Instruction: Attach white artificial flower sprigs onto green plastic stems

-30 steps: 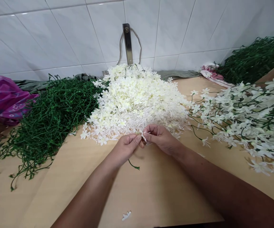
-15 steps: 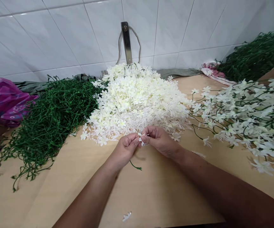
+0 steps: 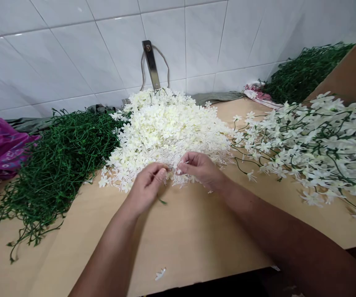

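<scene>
My left hand (image 3: pixel 147 185) is closed in a pinch, and the end of a green artificial stem (image 3: pixel 163 202) shows just below its fingers. A short gap to the right, my right hand (image 3: pixel 202 169) pinches a small white flower piece (image 3: pixel 179 170), mostly hidden by the fingertips. Both hands are over the front edge of a big heap of white artificial flowers (image 3: pixel 168 119), whose thin white stamens spread toward me.
Left lies a pile of green stems (image 3: pixel 63 152), with a purple plastic bag (image 3: pixel 3 144) beyond. At right are flowers on stems (image 3: pixel 317 148), more green stems (image 3: pixel 304 70) and a cardboard flap (image 3: pixel 345 78). A loose white scrap (image 3: pixel 160 274) lies near the table's front edge.
My hands have drawn apart; they met at a white flower before. The left hand moved left, with the stem still below it. The whole view has shifted slightly.
</scene>
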